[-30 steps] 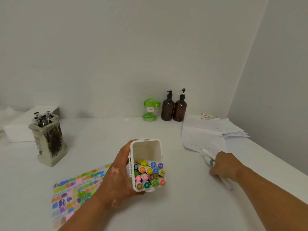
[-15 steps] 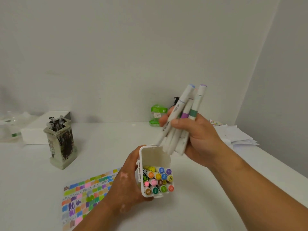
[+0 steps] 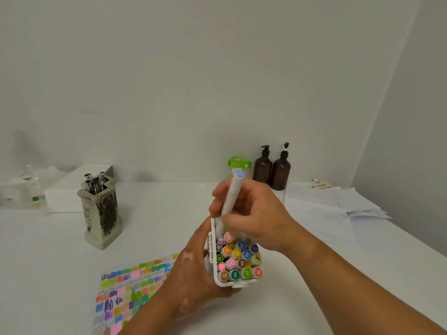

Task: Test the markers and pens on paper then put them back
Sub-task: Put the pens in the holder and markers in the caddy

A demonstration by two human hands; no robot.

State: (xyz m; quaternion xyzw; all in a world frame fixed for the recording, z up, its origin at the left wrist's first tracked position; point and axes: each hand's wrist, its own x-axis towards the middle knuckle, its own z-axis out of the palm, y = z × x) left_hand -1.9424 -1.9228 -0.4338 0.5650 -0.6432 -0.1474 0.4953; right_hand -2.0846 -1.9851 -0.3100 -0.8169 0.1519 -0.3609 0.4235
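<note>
- Right hand (image 3: 256, 213) is clenched around a white marker (image 3: 231, 199) with a pale blue cap. The thumb and fingers curl on the barrel. I cannot tell if more markers are hidden under the palm.
- Left hand (image 3: 193, 269) grips the white marker box (image 3: 235, 283) from its left side and holds it tilted, so the open mouth looks toward the camera.
- The marker's long axis is nearly upright, with the top leaning a little to the right. The cap is up and the lower end is at the far left corner of the box, just at the rim.
- The box is directly under the right hand. Coloured caps fill its near part, and the free room seems to be at the far side, below the palm.
- In my judgement the coming move is a push down along the marker's axis while the left hand keeps the box steady.
- The test paper (image 3: 130, 286) with colour patches lies on the desk (image 3: 314, 286), left of the box and partly under the left forearm.
</note>
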